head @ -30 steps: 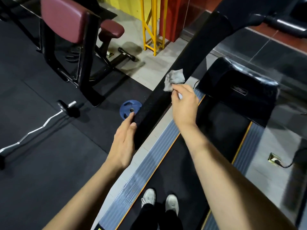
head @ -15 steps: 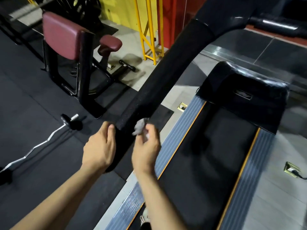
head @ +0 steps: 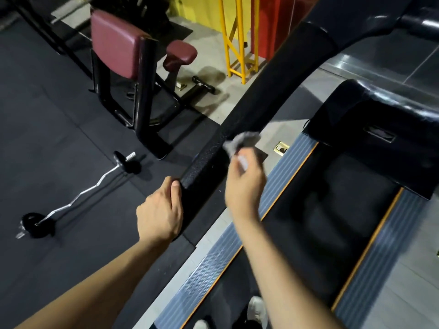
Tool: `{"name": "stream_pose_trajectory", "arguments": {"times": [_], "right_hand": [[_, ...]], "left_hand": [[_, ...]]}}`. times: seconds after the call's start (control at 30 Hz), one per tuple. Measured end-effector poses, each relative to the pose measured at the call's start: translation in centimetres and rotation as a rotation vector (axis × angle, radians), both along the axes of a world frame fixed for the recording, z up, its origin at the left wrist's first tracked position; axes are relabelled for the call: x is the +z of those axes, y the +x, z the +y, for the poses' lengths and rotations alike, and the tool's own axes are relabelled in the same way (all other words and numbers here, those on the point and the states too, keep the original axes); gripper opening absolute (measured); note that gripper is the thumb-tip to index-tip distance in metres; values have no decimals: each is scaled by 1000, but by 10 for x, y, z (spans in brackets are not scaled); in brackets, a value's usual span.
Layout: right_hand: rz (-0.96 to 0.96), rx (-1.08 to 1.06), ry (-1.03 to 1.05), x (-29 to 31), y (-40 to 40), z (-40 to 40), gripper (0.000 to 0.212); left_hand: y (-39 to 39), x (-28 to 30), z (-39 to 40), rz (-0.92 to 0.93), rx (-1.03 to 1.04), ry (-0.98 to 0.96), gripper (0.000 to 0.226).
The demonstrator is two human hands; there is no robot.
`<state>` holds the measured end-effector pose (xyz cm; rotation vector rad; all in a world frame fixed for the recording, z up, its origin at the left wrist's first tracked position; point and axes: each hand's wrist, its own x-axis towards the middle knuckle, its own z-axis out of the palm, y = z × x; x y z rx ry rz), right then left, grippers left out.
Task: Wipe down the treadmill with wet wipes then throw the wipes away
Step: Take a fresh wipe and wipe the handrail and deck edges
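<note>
Gym floor (head: pixel 59 138) beside treadmill (head: pixel 332 222); left hand (head: pixel 160 213) curls its grip round the handrail (head: pixel 237 136) end, right hand (head: pixel 244 184) pinches a wipe (head: pixel 242 141) against the handrail

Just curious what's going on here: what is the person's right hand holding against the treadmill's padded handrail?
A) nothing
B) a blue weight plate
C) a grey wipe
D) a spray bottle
C: the right hand pinches a crumpled grey wipe against the black padded handrail, while the left hand grips the rail's near end.
</note>
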<state>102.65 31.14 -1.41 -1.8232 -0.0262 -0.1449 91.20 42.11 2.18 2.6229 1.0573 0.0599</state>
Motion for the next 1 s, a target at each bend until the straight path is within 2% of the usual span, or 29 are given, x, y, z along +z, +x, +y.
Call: {"name": "stream_pose_trajectory", "arguments": {"times": [0.1, 0.17, 0.33, 0.5, 0.6, 0.7, 0.77, 0.83, 0.9, 1.0], "right_hand": [[2, 139, -2, -2, -76, 5, 12], [22, 136, 6, -4, -82, 7, 19], [-71, 22, -65, 18, 14, 4, 18], [-226, 40, -389, 40, 126, 1, 19], [-289, 83, -540, 48, 159, 10, 22], [-343, 116, -630, 44, 152, 21, 25], [-413, 160, -644, 35, 127, 22, 24], [-461, 171, -580, 24, 98, 20, 21], [-507, 167, -500, 16, 73, 20, 20], [-535, 153, -462, 4, 41, 23, 20]], "left_hand": [[-2, 1, 1, -10, -9, -9, 30], [-3, 2, 1, -30, -9, -27, 29], [-4, 3, 2, -48, -17, -40, 26], [-3, 6, 2, -15, -25, -25, 29], [-5, 6, 2, -16, -54, -6, 31], [-8, 0, 3, -55, -108, 31, 36], [-13, -4, 6, -119, -253, 104, 40], [-19, -14, 15, -166, -523, 180, 55], [-23, -28, 26, -283, -739, 201, 58], [-24, -43, 40, -459, -807, 126, 53]]}}
